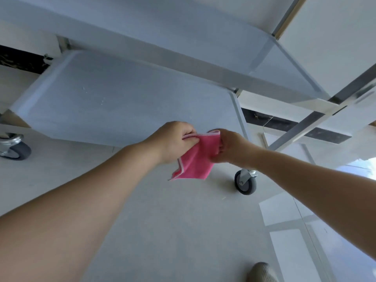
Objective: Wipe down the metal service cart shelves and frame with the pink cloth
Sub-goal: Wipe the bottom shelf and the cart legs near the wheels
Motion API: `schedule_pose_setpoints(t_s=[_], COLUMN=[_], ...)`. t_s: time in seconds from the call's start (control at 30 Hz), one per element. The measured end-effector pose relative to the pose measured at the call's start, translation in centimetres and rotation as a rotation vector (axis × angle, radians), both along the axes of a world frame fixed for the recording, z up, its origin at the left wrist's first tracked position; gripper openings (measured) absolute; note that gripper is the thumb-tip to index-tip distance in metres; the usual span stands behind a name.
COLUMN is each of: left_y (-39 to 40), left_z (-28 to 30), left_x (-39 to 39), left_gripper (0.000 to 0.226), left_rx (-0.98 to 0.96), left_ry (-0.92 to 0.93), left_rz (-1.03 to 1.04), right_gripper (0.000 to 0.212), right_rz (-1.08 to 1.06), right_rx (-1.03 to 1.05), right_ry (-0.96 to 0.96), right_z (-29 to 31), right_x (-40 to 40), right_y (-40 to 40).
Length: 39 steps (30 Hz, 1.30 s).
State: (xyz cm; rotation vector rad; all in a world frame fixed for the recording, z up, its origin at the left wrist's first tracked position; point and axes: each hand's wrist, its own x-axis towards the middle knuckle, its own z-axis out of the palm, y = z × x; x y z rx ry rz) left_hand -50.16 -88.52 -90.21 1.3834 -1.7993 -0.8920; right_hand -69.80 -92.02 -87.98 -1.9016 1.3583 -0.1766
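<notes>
Below the lower shelf [126, 94], at its five o'clock corner, both hands pinch the pink cloth [196, 159]: left hand [175, 140], right hand [228, 147]. Loosely bunched, it may slip, or wipe poorly.

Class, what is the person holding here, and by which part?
The pink cloth, with both hands: left hand and right hand each pinch its top edge.

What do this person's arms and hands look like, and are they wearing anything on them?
Both forearms are bare, with no sleeves in view. The left hand and right hand are bare too: no gloves, rings, watch or bracelets show. No markings are visible.
</notes>
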Motion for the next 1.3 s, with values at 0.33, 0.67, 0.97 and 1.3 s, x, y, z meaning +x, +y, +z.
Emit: schedule_pose_setpoints(t_s=[0.33,0.67,0.97,1.3], left_y=[-5.0,-5.5,-2.6,-3.3], left_z=[-3.4,-7.1,-4.8,-6.1], left_x=[-4.7,-5.5,-5.2,-0.3], left_gripper=[0.017,0.019,0.036,0.031], left_rx=[0.174,-0.015,0.079,-0.138], left_ry=[-0.059,-0.386,-0.584,-0.703], left_rz=[0.249,0.259,0.171,0.011], right_gripper=[0.011,0.043,0.055,0.058], right_rz=[-0.133,0.727,0.884,0.711], right_rx=[-0.361,-0.655,-0.531,-0.548], right_ry=[0.239,0.413,0.408,0.441], right_z=[-2.9,-7.0,-9.5,-10.3], right_x=[-6.3,-7.6,-8.4,-9.1], right_y=[-7.6,-11.9,-12.9,-12.4])
